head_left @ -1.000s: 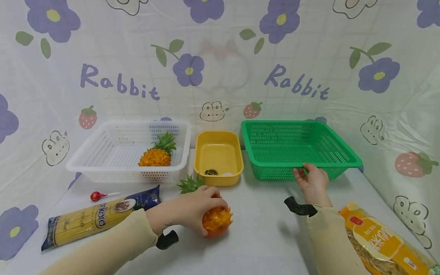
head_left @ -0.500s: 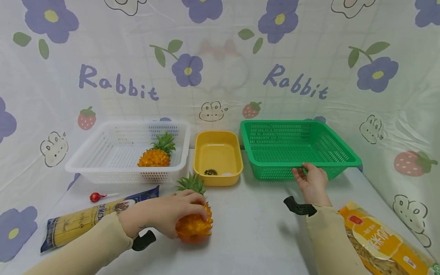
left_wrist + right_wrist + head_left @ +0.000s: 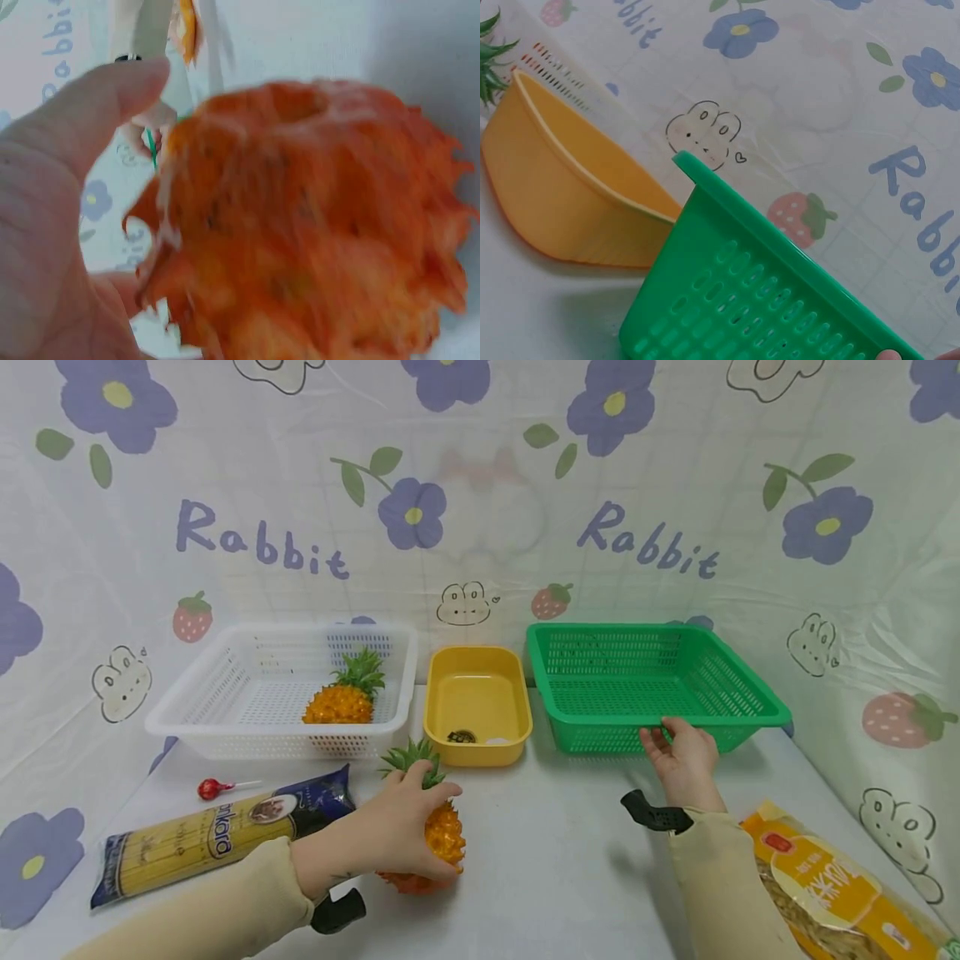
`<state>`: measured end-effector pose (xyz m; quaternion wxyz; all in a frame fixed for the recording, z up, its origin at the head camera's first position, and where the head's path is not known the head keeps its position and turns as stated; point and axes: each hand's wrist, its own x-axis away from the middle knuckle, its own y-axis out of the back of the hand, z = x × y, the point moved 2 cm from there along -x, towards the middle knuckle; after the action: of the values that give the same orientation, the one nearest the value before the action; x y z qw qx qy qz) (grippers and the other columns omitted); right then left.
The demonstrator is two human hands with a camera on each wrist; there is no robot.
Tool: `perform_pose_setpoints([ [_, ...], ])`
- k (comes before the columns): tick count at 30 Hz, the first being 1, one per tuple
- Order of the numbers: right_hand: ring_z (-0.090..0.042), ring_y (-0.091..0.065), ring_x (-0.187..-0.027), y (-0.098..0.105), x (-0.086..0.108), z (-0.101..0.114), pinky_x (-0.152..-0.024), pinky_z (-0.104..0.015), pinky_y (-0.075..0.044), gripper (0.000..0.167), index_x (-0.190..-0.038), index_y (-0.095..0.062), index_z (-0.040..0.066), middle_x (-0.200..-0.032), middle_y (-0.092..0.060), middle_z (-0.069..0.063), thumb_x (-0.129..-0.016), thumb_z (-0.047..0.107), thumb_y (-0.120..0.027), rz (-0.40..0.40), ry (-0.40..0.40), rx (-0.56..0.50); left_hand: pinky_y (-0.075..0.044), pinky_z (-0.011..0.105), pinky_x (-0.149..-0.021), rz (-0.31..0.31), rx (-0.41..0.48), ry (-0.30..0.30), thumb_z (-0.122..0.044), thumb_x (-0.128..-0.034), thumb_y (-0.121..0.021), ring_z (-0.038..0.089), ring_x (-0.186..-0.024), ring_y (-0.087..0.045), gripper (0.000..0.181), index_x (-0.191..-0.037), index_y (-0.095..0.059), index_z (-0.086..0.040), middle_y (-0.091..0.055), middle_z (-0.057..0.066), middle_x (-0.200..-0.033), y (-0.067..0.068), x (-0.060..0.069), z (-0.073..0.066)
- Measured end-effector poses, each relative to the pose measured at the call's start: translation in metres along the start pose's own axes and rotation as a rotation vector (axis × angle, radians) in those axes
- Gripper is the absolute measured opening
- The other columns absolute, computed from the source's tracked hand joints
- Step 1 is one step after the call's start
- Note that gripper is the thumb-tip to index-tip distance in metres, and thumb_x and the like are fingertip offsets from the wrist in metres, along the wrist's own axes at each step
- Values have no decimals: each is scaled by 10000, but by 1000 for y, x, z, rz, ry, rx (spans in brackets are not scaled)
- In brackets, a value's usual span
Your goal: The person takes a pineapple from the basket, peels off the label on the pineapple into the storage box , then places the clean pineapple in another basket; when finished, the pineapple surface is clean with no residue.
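An orange pineapple [image 3: 444, 839] with a green crown lies on the table in front of the yellow tub [image 3: 478, 758]; its base fills much of the left wrist view. My left hand [image 3: 393, 831] is around it with fingers spread, and the left wrist view shows a gap between the palm and the fruit. Whether the fingertips touch it is hard to tell. At the right, my right hand [image 3: 682, 760] holds the front rim of the green basket [image 3: 600, 720] between thumb and fingers. In the right wrist view only a fingertip shows on that rim.
At the back left, a white basket [image 3: 225, 727] contains another pineapple [image 3: 339, 703]. A spaghetti packet [image 3: 217, 835] and a red lollipop [image 3: 212, 788] lie at the left. An orange-and-clear food bag [image 3: 840, 885] lies beside the right sleeve. A printed curtain hangs behind the containers.
My left hand has shifted the pineapple leftward across the table, turning its crown away from me, and its fingers have since spread. The right hand stays on the green basket's rim.
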<state>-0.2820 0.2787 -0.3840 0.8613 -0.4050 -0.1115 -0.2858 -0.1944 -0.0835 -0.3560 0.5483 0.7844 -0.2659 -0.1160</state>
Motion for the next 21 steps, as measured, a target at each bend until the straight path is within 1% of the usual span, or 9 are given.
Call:
perform_pose_setpoints([
  [2, -164, -418, -906, 0, 0, 0, -790, -266, -511, 605, -1392, -231, 245, -1023, -349, -13, -904, 46, -527, -2, 4, 3, -470, 520, -822, 2, -9, 26, -643, -581, -751, 414, -1167, -363, 897, -1335, -459, -254, -301, 158, -1397, -3, -2, -3],
  [4, -163, -418, -901, 0, 0, 0, -800, -265, -509, 595, -1387, -235, 243, -1026, -343, -11, -906, 47, -524, -4, 4, 6, -468, 537, -824, 16, -22, 37, -635, -582, -754, 412, -1199, -344, 907, -1343, -449, -247, -281, 154, -1421, -5, -4, -6],
  [8, -161, -425, -899, 0, 0, -1, -805, -262, -508, 607, -1401, -227, 245, -1029, -342, -8, -908, 46, -519, -11, 7, 15, -458, 586, -823, 50, -50, 54, -567, -598, -782, 412, -1259, -300, 890, -1347, -449, -220, -242, 147, -1466, -9, -7, -9],
  [10, -161, -429, -897, 0, 0, -1, -802, -262, -508, 623, -1409, -219, 256, -1034, -336, -4, -907, 44, -520, -14, 7, 15, -470, 555, -803, 60, -60, 68, -528, -600, -794, 409, -1192, -353, 871, -1335, -463, -198, -301, 163, -1419, -10, -8, -10],
  [12, -163, -429, -898, 0, 0, -1, -804, -265, -507, 646, -1422, -202, 262, -1036, -332, -3, -906, 41, -522, -12, 10, 15, -476, 512, -787, 66, -67, 82, -499, -604, -796, 399, -1091, -405, 848, -1319, -477, -173, -370, 178, -1340, -10, -8, -11],
  [15, -165, -425, -901, 1, 0, -1, -806, -268, -507, 636, -1410, -207, 268, -1033, -333, 0, -906, 39, -520, -9, 10, 7, -474, 453, -736, 74, -80, 109, -494, -601, -791, 348, -956, -438, 822, -1290, -501, -154, -437, 165, -1216, -9, -7, -12],
  [18, -169, -424, -902, 1, 0, -1, -796, -269, -510, 611, -1400, -223, 244, -1028, -336, -7, -907, 36, -517, -6, 15, 4, -477, 429, -694, 90, -94, 129, -498, -596, -790, 318, -923, -443, 793, -1262, -516, -166, -448, 139, -1164, -7, -6, -11],
  [21, -171, -428, -897, 1, -1, -1, -783, -266, -515, 588, -1393, -239, 220, -1024, -336, -15, -907, 34, -514, -7, 15, 3, -468, 396, -651, 109, -105, 125, -470, -584, -800, 301, -881, -441, 763, -1228, -517, -177, -446, 117, -1092, -5, -4, -10],
])
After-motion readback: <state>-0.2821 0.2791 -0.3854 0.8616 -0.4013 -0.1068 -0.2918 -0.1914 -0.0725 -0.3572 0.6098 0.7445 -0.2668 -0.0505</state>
